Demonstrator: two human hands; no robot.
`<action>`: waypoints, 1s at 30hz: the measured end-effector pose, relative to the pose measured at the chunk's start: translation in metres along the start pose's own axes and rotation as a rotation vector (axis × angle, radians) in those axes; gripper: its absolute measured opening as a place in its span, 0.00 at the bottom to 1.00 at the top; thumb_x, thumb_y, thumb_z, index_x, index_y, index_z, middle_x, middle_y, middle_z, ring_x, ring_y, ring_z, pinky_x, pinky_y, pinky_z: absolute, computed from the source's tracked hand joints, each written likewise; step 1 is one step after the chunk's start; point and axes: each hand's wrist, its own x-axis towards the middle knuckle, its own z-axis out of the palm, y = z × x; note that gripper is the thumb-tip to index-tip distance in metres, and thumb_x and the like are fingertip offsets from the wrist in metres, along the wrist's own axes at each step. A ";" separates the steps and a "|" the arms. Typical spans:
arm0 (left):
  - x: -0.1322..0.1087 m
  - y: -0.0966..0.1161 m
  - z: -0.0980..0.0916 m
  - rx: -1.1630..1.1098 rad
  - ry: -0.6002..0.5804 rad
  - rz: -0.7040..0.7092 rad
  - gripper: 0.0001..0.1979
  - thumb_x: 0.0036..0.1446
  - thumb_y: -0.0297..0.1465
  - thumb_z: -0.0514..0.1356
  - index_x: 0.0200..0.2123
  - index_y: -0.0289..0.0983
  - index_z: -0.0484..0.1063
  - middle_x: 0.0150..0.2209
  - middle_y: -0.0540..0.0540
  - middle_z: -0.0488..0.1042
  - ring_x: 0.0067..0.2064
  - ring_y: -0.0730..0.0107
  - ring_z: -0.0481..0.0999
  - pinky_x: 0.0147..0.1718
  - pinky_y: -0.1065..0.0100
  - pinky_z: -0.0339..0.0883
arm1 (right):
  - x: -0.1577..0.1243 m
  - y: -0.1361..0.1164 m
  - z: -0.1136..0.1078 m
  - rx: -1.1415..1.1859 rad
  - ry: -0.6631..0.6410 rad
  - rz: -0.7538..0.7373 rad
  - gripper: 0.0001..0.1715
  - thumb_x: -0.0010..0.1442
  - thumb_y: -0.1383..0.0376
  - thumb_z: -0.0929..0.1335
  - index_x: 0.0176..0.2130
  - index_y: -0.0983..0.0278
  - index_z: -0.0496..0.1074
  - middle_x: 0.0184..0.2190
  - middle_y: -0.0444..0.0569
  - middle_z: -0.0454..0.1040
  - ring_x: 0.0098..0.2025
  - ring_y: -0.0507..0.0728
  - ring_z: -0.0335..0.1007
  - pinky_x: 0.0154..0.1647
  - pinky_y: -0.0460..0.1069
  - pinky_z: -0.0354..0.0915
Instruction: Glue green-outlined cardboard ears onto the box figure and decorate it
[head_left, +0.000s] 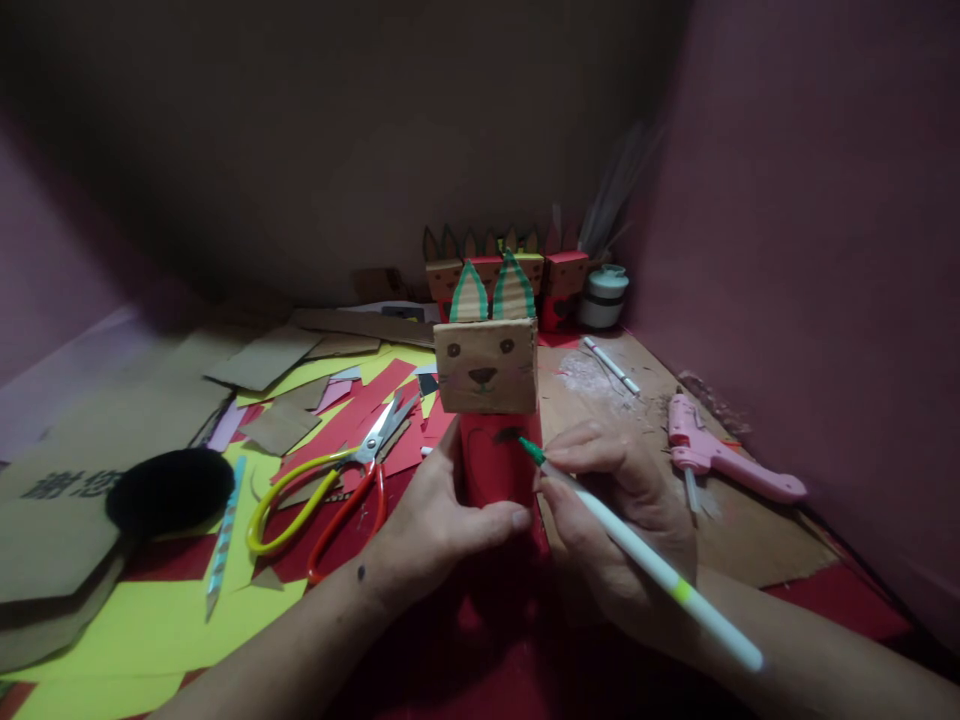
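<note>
A cardboard animal figure [486, 372] stands upright in front of me, with a box head, a drawn face and two green-edged ears. Its red body [491, 470] bears dark curved marks. My left hand [450, 515] is wrapped round that body, thumb across the lower front. In my right hand [622, 490] is a white marker pen [645, 558] with a green tip end, pinched between thumb and fingers. The tip points at the upper part of the red body, at or very near the dark mark; whether it touches I cannot tell.
Scissors [367, 450] with yellow and red handles lie left among paper scraps, beside a striped pencil [225, 545] and a black round object [171, 492]. A pink glue gun [720, 455] and another pen [610, 365] lie right. Similar figures [564, 285] and a white jar [604, 297] stand behind.
</note>
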 end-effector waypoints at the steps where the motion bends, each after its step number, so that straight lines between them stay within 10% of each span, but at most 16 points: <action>1: 0.000 0.000 0.000 0.000 0.001 0.001 0.27 0.47 0.26 0.75 0.50 0.39 0.71 0.42 0.49 0.83 0.40 0.66 0.82 0.38 0.72 0.76 | 0.000 0.000 0.000 -0.005 0.001 -0.003 0.19 0.60 0.80 0.67 0.44 0.59 0.71 0.35 0.41 0.69 0.34 0.49 0.67 0.34 0.44 0.67; 30: 0.000 0.000 -0.001 0.045 0.006 -0.007 0.26 0.48 0.31 0.75 0.49 0.39 0.71 0.40 0.47 0.83 0.40 0.62 0.82 0.39 0.66 0.77 | -0.001 0.000 0.000 -0.031 -0.002 -0.010 0.18 0.60 0.79 0.67 0.44 0.58 0.71 0.35 0.43 0.69 0.34 0.52 0.68 0.32 0.47 0.68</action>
